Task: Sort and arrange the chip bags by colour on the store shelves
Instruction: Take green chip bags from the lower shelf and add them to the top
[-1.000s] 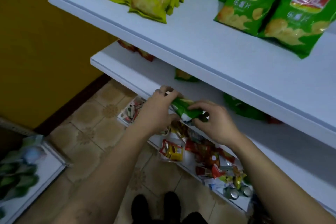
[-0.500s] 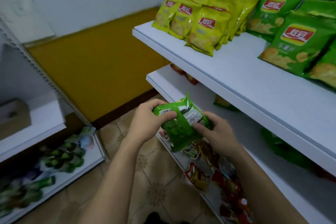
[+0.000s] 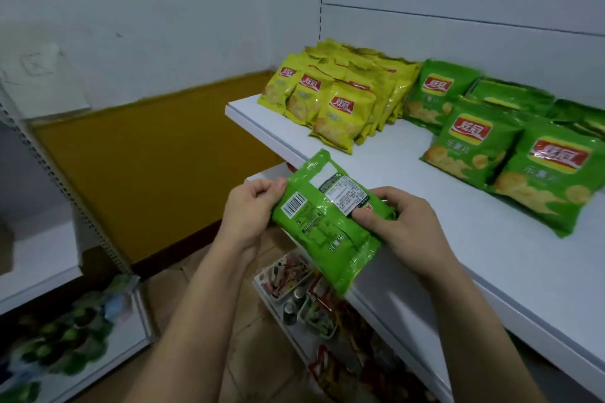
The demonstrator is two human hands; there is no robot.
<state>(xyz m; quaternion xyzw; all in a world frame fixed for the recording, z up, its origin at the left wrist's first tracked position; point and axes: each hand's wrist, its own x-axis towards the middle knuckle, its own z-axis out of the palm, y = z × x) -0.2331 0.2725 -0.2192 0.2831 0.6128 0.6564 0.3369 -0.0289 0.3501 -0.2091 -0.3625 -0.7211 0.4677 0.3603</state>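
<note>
**A:** What's different from a second ago?

**B:** The green chip bag point(image 3: 327, 222) has come up. It was down at the lower shelves, half crumpled between both hands. Now it is raised to the front edge of the top shelf point(image 3: 458, 255), opened out flat, with its back and barcode facing the camera.

**A:** And the hands?

**B:** Both are holding it. The left hand point(image 3: 248, 209) grips the bag's left edge with curled fingers. The right hand point(image 3: 402, 226) pinches the right side, thumb pressed on the printed label. The bag isn't resting on anything, and its lower corner hangs in front of the shelf edge.

**A:** So where does it go?

**B:** I'd say with the green bags point(image 3: 491, 154) lined up on the right part of that shelf. The yellow bags point(image 3: 327, 105) are grouped just beside them at the left end. There's bare shelf in front of the green row.

**A:** What's left to do?

**B:** Probably turn it front side out, then set it down. Mixed snacks point(image 3: 294, 275) lie on the bottom shelf, but I can't tell from here whether they include chip bags.
</note>
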